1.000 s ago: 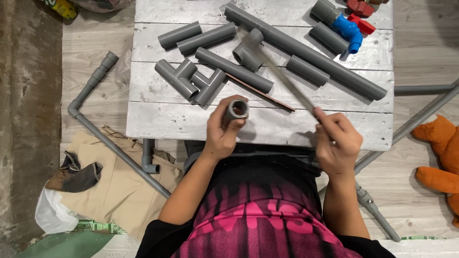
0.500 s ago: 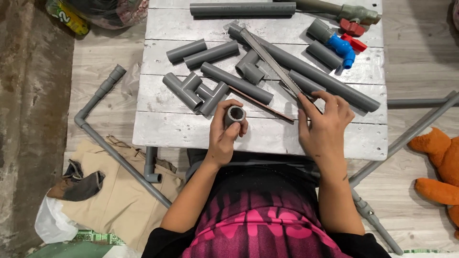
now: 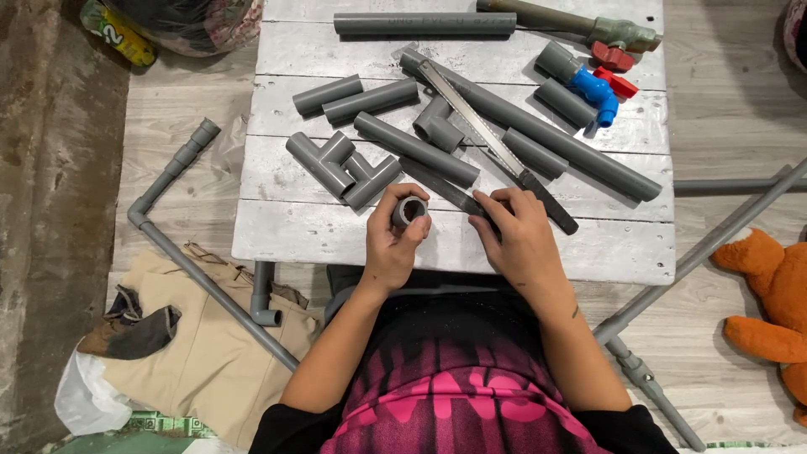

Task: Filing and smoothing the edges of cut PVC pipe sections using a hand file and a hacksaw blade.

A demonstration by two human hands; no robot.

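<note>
The left hand [image 3: 393, 244] is wrapped around a short grey pipe piece [image 3: 409, 210], held upright with its open end facing the camera, just above the near edge of the white plank table [image 3: 336, 235]. The right hand [image 3: 517, 235] lies beside it, fingers curled down over a dark flat file [image 3: 450, 192] that runs up and left from under the fingertips; the hand presses on it rather than gripping it fully.

Just beyond the right hand lies a saw [image 3: 496, 147], its dark handle near the knuckles and its blade slanting away up-left. Under the saw a long pipe [image 3: 572, 151] crosses the table diagonally. Just left of the left hand sit joined tee fittings [image 3: 340, 166], and beyond both hands a medium pipe [image 3: 416, 150] and an elbow [image 3: 435, 124]. Farther out lie short pipe cuts [image 3: 357, 97], another long pipe [image 3: 424, 23] at the far edge, and blue and red valves [image 3: 601, 84] far right.

On the floor left of the left arm are a pipe frame [image 3: 168, 227] and cloth [image 3: 193, 353]; far to the right, an orange plush toy [image 3: 773, 294].
</note>
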